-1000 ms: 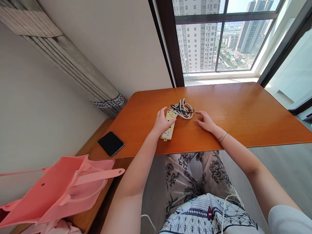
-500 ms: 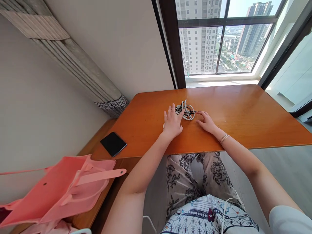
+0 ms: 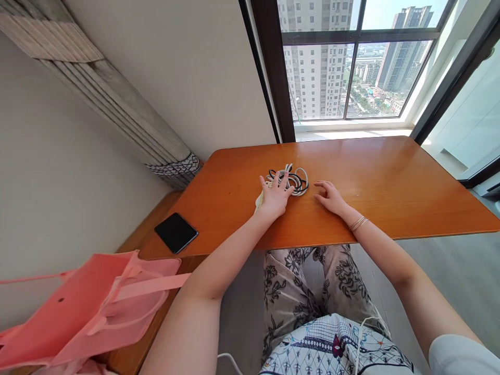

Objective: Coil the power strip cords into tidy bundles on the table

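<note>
A tangle of white and black cables (image 3: 300,182) lies on the orange-brown wooden table (image 3: 375,177). My left hand (image 3: 274,198) rests over the left part of the tangle with its fingers spread. Under and beside that hand shows part of a pale cream object (image 3: 259,201); most of it is covered, and I cannot make out its kind. To the right of the cables, my right hand (image 3: 328,197) sits low over the table, apart from them. Its fingers are loosely bent and apart, with nothing in them.
A black-screened tablet or phone (image 3: 176,233) lies near the table's left front corner. A pink bag (image 3: 117,307) stands lower left, beside my left arm. Behind the table is a window (image 3: 357,78), with a gathered curtain (image 3: 128,114) at the left.
The cables and my left hand have shifted slightly left, and more of the cream object shows. My right hand stays nearly in place, now farther from the cables.
</note>
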### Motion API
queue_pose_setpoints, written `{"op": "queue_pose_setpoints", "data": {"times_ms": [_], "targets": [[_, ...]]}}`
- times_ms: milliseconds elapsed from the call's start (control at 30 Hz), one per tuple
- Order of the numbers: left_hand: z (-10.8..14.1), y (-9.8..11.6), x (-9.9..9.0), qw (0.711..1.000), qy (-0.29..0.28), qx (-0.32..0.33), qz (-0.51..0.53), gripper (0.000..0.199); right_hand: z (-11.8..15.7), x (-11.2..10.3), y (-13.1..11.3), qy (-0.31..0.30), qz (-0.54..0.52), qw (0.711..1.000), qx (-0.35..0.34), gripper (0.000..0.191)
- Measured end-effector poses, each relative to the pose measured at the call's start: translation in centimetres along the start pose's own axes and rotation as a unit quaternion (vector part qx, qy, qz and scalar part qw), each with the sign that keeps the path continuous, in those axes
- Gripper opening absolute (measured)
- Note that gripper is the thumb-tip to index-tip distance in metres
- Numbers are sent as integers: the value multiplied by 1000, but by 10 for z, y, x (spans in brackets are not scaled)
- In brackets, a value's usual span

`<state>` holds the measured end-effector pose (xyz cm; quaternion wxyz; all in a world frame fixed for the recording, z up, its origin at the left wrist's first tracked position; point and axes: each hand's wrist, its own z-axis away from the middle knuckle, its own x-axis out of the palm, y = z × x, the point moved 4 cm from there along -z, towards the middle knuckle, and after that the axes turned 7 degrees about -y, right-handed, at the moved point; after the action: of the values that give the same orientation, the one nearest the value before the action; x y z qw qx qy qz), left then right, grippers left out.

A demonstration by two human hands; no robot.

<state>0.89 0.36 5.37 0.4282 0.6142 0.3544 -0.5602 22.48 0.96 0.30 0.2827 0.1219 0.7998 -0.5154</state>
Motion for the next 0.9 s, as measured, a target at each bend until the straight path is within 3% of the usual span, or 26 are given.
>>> {"op": "queue_pose_setpoints", "data": {"times_ms": [100,233,500,667,900], "targets": [[0,-4,2,999,-26,-30,-3,54,1,1,-1,-16,10,1000,4,44],[-2,-8,2,998,-38,-54,-10,46,2,1,0,-24,11,1000,4,44],[-3,-29,-5,997,20,-57,53,37,4,4,1,-39,16,999,3,44],[-17,-59,-13,993,30,-108,34,34,6,2,1,-41,27,999,-3,44],[-13,-126,-24,981,40,-191,-10,44,7,2,-4,-52,41,998,4,44]]}}
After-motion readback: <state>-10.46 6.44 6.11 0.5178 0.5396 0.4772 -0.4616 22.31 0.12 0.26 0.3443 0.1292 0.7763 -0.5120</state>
